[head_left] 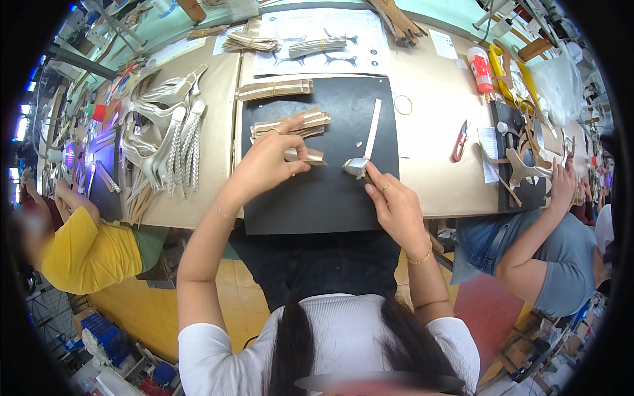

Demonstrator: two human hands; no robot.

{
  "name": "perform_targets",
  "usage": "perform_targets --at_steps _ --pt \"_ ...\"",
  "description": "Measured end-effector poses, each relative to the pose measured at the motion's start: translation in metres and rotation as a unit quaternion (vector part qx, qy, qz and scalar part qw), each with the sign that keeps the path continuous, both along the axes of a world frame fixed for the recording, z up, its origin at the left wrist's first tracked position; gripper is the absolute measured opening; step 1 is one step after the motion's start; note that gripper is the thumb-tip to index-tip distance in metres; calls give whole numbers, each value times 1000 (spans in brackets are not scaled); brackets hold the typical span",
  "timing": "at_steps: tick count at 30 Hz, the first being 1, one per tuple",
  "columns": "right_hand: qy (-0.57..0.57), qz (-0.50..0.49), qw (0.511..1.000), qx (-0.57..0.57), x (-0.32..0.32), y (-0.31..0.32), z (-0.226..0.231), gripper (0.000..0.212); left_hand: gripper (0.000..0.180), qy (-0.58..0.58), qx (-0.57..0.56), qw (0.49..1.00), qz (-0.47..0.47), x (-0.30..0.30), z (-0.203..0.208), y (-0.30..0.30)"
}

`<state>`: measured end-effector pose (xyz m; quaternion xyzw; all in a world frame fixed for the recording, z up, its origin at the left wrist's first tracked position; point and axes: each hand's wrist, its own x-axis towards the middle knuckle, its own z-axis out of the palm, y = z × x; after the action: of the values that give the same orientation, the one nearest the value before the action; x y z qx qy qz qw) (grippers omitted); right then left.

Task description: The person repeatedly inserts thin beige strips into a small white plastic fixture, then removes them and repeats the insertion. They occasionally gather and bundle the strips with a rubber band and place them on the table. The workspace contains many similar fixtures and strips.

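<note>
My left hand point(281, 155) is over a black mat point(290, 211), thumb and fingertips closed on a short tan-and-white strip point(316, 158). Just beyond it lies a loose pile of similar strips point(310, 121). My right hand point(401, 211) grips a small tool with a rounded silver head point(356, 165); its handle is mostly hidden by my fingers. A narrow white strip point(374, 125) runs away from the tool's head across the mat. Whether the two touch, I cannot tell. A tiny reddish scrap point(359, 144) rests nearby.
A banded strip bundle point(274, 90) lies at the mat's far edge, more bundles point(317, 46) on a printed sheet point(370, 49). Right are a red cutter point(460, 142), a rubber band point(403, 104) and a red-and-white bottle point(480, 69). White straps point(162, 125) pile up left. Co-workers sit either side.
</note>
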<state>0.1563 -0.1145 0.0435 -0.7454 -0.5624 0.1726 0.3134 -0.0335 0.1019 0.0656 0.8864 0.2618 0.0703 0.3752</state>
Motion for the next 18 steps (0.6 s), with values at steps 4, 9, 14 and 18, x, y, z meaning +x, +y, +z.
perform_targets --at_steps 4,9,14,18 --pt "74 -36 994 75 -5 4 -9 46 14 -97 215 971 25 -11 -21 -39" --pt "35 -11 997 74 -18 18 -11 47 12 -153 311 938 1 -15 -54 -57" --pt "-78 63 995 -8 -35 32 2 48 13 -137 322 937 11 -19 -63 -59" --pt "-130 61 987 -71 -43 38 7 48 11 -144 321 936 1 -27 -59 -63"
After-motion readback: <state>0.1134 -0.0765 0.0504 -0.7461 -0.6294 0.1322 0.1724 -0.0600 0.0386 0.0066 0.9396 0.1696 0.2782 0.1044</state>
